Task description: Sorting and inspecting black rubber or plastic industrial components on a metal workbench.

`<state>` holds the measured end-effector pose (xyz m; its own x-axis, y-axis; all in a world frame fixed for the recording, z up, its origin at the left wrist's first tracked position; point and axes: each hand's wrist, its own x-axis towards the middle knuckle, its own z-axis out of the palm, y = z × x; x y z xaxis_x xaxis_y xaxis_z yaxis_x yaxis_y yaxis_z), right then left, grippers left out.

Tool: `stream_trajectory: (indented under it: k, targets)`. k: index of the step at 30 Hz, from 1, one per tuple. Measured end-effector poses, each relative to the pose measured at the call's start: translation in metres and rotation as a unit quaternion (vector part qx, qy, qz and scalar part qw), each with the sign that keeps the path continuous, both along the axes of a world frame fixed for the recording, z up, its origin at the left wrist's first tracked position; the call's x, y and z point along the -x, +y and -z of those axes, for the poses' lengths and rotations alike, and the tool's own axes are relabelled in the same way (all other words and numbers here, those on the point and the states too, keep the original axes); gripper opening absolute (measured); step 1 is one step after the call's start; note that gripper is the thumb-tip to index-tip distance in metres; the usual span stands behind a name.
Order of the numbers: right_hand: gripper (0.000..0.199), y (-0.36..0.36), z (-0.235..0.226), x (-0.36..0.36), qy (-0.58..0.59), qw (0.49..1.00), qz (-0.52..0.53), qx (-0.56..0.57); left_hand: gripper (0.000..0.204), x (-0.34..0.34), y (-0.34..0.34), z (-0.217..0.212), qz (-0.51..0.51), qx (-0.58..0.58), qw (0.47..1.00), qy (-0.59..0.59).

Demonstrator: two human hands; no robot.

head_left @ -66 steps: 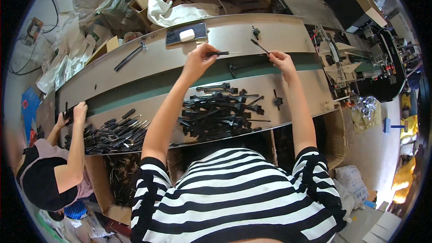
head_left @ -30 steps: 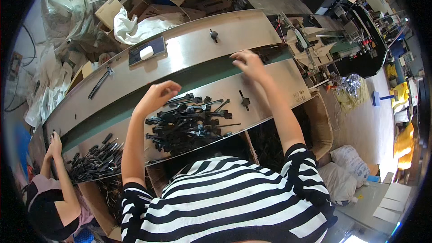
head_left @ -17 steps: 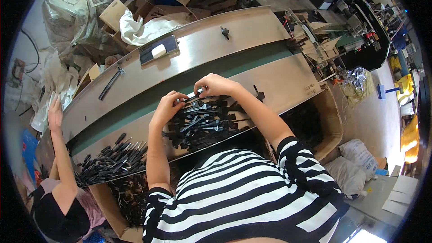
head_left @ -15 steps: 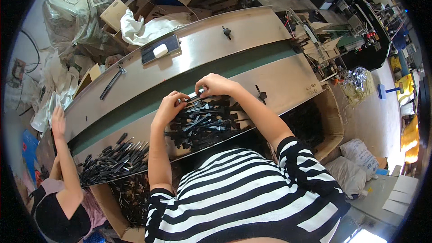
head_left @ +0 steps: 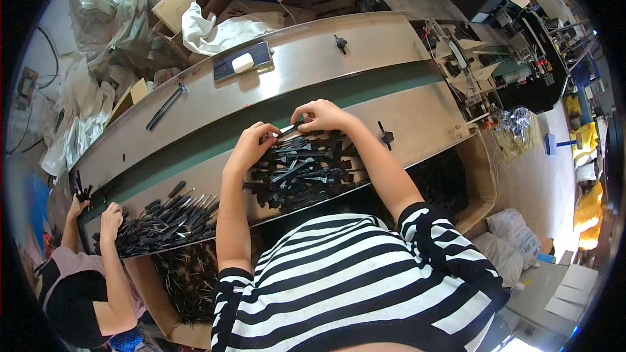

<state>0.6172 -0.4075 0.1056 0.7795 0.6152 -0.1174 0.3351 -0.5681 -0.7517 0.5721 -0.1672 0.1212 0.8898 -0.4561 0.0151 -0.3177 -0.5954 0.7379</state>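
My left hand [head_left: 254, 145] and my right hand [head_left: 321, 117] meet over the far side of a heap of black parts. Between their fingertips is a slim black-and-white piece [head_left: 285, 132], pinched at its left end by the left hand and at its right end by the right. Its exact kind is too small to make out. Just below lies the heap of flat black parts [head_left: 306, 173], some with shiny edges, on the metal table [head_left: 417, 114]. A dark green conveyor belt [head_left: 372, 91] runs just beyond my fingers.
Left of my arm lies a pile of black-handled tools with thin metal shafts [head_left: 173, 221]. A co-worker's hand [head_left: 111, 221] is at that pile. A phone [head_left: 228, 68] bearing a white case [head_left: 242, 62] rests beyond the belt. Cardboard boxes [head_left: 482, 176] of parts stand below the table edge.
Both my hands keep their pinch on the slim piece, with small finger shifts. At far left the co-worker's raised arm has come down to the tool pile, and the other hand now shows, holding black pieces.
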Motion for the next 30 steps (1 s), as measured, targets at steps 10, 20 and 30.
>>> stream_trajectory:
  k: [10,20,30]
  targets:
    - [0.029,-0.0002,-0.0010,0.0006,0.007,1.000,0.010,-0.002,0.020,-0.0008,0.0013,0.0013,-0.018,0.000,1.000,0.023]
    - [0.036,0.0009,-0.0012,0.0019,0.012,1.000,0.015,-0.021,0.022,-0.0027,0.0074,0.0052,0.009,0.048,0.998,0.027]
    - [0.031,0.0015,-0.0006,0.0033,0.014,0.999,0.030,-0.037,0.017,-0.0015,0.0035,-0.0008,-0.019,-0.002,1.000,0.003]
